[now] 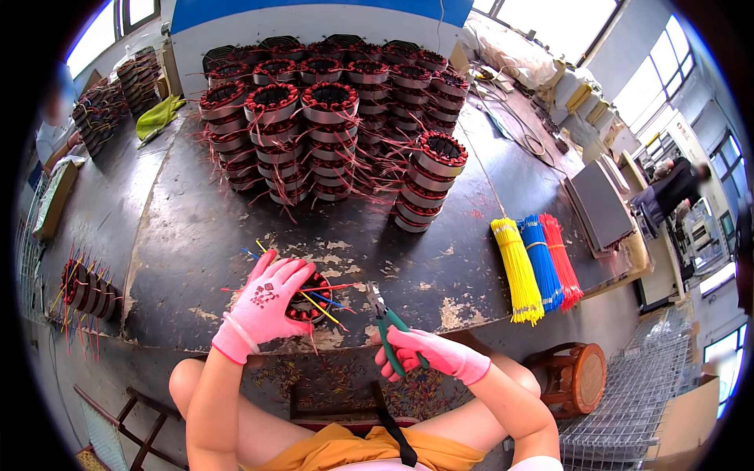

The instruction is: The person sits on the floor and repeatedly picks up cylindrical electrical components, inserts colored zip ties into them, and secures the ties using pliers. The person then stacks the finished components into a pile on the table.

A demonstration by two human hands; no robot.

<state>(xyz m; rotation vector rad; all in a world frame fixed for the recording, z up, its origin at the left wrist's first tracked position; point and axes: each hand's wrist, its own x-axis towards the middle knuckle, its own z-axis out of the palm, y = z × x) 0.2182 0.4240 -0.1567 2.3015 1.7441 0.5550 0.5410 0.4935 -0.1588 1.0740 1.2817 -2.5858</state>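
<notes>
My left hand (pixel 263 306), in a pink glove, is closed over the left side of a motor stator (pixel 317 284) near the table's front edge. Its fingers partly cover the ring of red windings. Red, blue and yellow wires (pixel 323 300) stick out from the stator to the right, and a few ends show beyond my fingers. To the right, my right hand (pixel 432 355), also gloved in pink, grips green-handled wire cutters (pixel 382 308). Their metal jaws point up and away from me, just right of the wire ends and apart from the stator.
Tall stacks of stators (pixel 330 102) fill the table's back, with a shorter stack (pixel 432 177) nearer. Yellow (pixel 517 271), blue (pixel 542 263) and red (pixel 559 259) wire bundles lie right. Wired stators (pixel 90 290) sit far left. A wooden stool (pixel 577 378) stands right; people are beyond.
</notes>
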